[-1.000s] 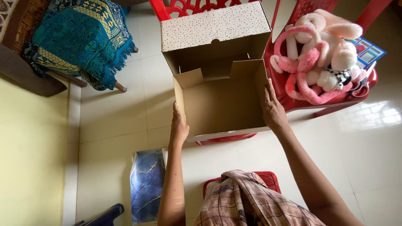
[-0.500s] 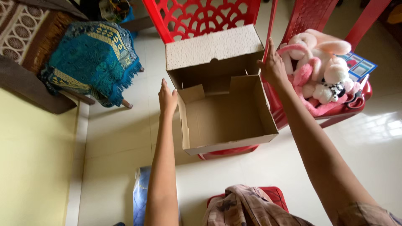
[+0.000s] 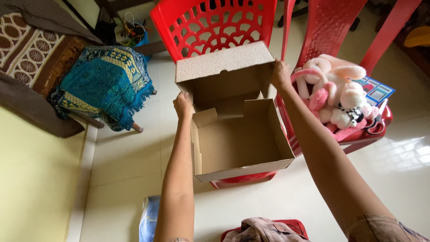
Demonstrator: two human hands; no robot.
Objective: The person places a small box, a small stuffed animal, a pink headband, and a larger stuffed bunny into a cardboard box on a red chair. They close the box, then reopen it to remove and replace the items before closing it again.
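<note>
Hands have moved up from the box's (image 3: 237,139) sides: left hand (image 3: 182,105) and right hand (image 3: 281,74) now grip its lid (image 3: 224,60) edges.

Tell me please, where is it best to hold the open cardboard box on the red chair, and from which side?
Probably by its two short side walls, one hand from each side. The cardboard box is wide, open on top and empty, and its lid stands up behind. The left hand and right hand are already at the lid's two ends, so that grip is near.
</note>
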